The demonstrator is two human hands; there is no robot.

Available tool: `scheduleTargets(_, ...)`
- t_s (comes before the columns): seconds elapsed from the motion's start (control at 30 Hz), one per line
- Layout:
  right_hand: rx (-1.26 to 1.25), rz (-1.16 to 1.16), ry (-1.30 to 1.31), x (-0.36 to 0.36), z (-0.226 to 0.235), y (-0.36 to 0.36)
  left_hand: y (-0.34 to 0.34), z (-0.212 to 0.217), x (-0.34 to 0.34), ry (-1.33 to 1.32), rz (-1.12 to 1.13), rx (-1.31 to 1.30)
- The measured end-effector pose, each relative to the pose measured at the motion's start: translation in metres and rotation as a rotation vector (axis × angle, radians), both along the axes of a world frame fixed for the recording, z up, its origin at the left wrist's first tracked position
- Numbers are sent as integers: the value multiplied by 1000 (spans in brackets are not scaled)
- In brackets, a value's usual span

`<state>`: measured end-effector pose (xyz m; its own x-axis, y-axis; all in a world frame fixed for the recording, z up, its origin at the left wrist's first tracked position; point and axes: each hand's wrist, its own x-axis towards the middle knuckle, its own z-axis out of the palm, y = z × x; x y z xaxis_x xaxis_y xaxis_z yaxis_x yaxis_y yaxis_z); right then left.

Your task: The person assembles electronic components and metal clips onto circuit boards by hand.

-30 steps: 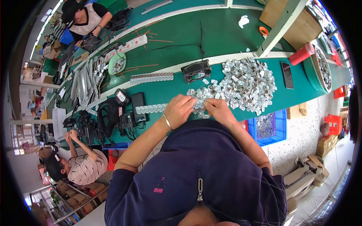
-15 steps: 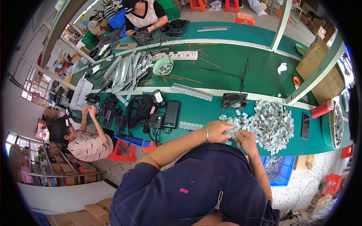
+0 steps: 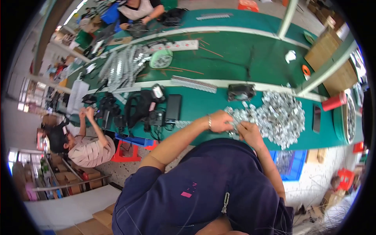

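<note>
My left hand [image 3: 220,120], with a bangle at its wrist, is closed at the near left edge of a heap of small silvery parts [image 3: 285,120]. Close beside it, my right hand [image 3: 250,133] has thumb and fingers pinched together, pointing toward the left fingertips. Whatever either hand grips is too small and blurred to name. Loose silvery parts [image 3: 244,114] lie just beyond both hands. Partly behind my left forearm, a short strip of joined parts [image 3: 183,124] rests on the green table [image 3: 203,105].
A black fan [image 3: 241,92] stands beyond the hands, near a longer strip [image 3: 194,84]. At left are a black power bank [image 3: 173,107] and black straps and devices [image 3: 140,111]. A phone [image 3: 316,118] and green tub [image 3: 341,125] are at right. Co-workers sit left [image 3: 92,150] and across [image 3: 137,11].
The whole view has shifted, moving the table and things upward in the picture and blurring them. Both hands stay close together by the heap, with little change between them.
</note>
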<state>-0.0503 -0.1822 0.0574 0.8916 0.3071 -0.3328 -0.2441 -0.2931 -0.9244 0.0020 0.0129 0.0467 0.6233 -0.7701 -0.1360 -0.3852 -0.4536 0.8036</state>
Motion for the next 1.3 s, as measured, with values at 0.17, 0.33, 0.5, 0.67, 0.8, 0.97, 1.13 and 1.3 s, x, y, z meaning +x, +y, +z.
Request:
scheduleTargets(0.17, -68, 17, -82, 7, 11, -1, 0, 15, 1, 396, 110, 2)
scheduleTargets(0.33, 213, 17, 45, 16, -7, -7, -2, 24, 9, 576, 90, -20)
scheduleTargets(0.5, 407, 27, 150, 17, -11, -11, 0, 24, 12, 678, 31, -88)
scheduleTargets(0.67, 250, -76, 168, 24, -12, -12, -2, 4, 10, 507, 59, -115)
scheduleTargets(0.8, 75, -113, 30, 28, -25, -8, -12, -15, -2, -351, 307, -122)
scheduleTargets(0.97, 18, -53, -45, 31, -32, -5, -11, -22, -9, -534, 294, 28)
scheduleTargets(1.13, 55, -72, 22, 34, -37, -2, -10, -29, -5, -649, 264, 45)
scheduleTargets(1.3, 26, -60, 30, 39, -39, -1, -8, -36, -1, -673, 262, 43)
